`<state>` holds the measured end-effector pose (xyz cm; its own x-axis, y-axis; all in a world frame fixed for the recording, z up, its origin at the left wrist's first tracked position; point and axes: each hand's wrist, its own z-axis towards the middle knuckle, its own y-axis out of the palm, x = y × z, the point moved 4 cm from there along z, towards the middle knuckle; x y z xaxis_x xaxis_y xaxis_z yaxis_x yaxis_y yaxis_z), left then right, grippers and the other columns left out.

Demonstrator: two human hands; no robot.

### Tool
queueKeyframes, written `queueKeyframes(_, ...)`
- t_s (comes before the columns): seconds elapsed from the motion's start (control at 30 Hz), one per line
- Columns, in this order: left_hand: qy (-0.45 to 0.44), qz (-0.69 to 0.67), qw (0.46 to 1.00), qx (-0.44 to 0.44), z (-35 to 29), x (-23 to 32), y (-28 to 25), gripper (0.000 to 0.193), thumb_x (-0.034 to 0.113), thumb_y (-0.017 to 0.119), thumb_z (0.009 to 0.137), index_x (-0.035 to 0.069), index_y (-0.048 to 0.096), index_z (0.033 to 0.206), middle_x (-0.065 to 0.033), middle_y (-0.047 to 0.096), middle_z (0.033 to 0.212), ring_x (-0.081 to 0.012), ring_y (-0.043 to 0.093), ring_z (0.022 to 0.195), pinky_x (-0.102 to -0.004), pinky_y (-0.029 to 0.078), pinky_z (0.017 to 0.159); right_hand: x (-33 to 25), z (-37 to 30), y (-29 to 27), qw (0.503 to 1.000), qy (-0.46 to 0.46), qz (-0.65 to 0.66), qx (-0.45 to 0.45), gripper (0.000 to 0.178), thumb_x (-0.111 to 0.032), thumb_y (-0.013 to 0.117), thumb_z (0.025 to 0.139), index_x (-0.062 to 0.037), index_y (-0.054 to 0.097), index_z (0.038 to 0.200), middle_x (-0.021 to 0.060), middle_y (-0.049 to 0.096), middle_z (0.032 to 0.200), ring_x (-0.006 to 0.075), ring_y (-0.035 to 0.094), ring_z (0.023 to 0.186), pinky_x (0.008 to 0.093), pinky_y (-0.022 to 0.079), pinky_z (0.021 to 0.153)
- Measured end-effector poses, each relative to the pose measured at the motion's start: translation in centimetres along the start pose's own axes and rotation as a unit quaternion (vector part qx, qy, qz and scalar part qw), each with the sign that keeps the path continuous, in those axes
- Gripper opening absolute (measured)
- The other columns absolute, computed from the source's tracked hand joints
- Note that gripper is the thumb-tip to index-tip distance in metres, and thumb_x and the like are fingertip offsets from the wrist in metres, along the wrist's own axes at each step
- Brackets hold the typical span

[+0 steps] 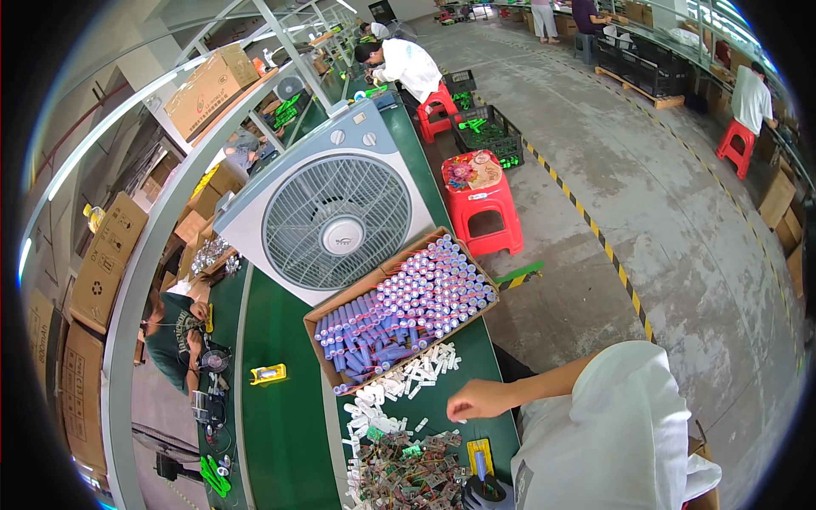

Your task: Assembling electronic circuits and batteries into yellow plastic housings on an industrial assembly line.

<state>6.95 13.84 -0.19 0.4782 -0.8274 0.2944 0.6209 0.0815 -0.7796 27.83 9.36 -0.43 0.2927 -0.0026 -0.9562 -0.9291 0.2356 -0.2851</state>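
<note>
My right hand [479, 401] is bare and hangs over the green table, its fingers drawn together. A small white piece shows at the fingertips. At the lower edge, my left hand [489, 494] wears a dark grey glove and grips the near end of a yellow plastic casing [474, 446]. A blue cylindrical battery cell [481, 464] lies in that casing. Beside the casing is a heap of small circuit boards with wires [408, 472]. Loose white plastic pieces [370, 408] lie between the heap and a cardboard box [319, 353] packed with blue-purple battery cells [429, 285].
A large box fan [340, 221] stands behind the battery box. Another yellow casing [269, 374] lies on the green belt [280, 442]. A person in dark green [170, 344] works across it. Red stools [484, 204] and black crates [489, 136] stand on the floor to the right.
</note>
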Motion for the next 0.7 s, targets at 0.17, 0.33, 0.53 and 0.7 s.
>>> queueKeyframes(0.17,0.007,-0.015,1.000,-0.005,0.2,0.5,0.7,0.032,0.025,0.064,0.086,0.004,0.062,0.109,-0.0156,0.063,0.101,-0.0325,0.060,0.092,-0.0441,0.045,0.087,-1.8,-0.5,1.7,0.989,-0.056,0.035,-0.134,0.017,-0.021,0.063,0.089,-0.0043,0.066,0.092,0.0040,0.069,0.079,0.0151,0.065,0.069,0.0294,0.049,0.062)
queueKeyframes(0.33,0.002,-0.022,1.000,-0.010,-0.3,0.9,0.7,0.034,0.027,0.064,0.086,0.004,0.061,0.111,-0.0151,0.064,0.102,-0.0319,0.060,0.093,-0.0437,0.044,0.089,-2.1,-1.5,3.4,0.977,-0.064,0.060,-0.192,0.020,-0.023,0.064,0.090,-0.0037,0.066,0.093,0.0046,0.068,0.079,0.0124,0.060,0.065,0.0282,0.046,0.058)
queueKeyframes(0.53,-0.064,-0.016,0.998,-0.019,-3.6,2.4,-0.2,0.035,0.028,0.063,0.087,0.005,0.061,0.113,-0.0146,0.064,0.104,-0.0311,0.060,0.094,-0.0433,0.044,0.091,-1.8,-1.0,3.4,0.978,-0.075,0.017,-0.192,0.015,-0.019,0.065,0.088,-0.0042,0.065,0.091,0.0058,0.066,0.079,0.0172,0.062,0.068,0.0300,0.047,0.061)
queueKeyframes(0.7,-0.145,0.031,0.989,-0.010,-6.4,3.7,-3.5,0.036,0.029,0.063,0.087,0.005,0.061,0.114,-0.0141,0.064,0.105,-0.0305,0.060,0.096,-0.0429,0.043,0.093,-3.5,-1.2,2.5,0.981,-0.113,-0.059,-0.145,0.013,-0.018,0.067,0.085,-0.0064,0.065,0.091,0.0046,0.059,0.095,0.0214,0.061,0.086,0.0335,0.048,0.072)
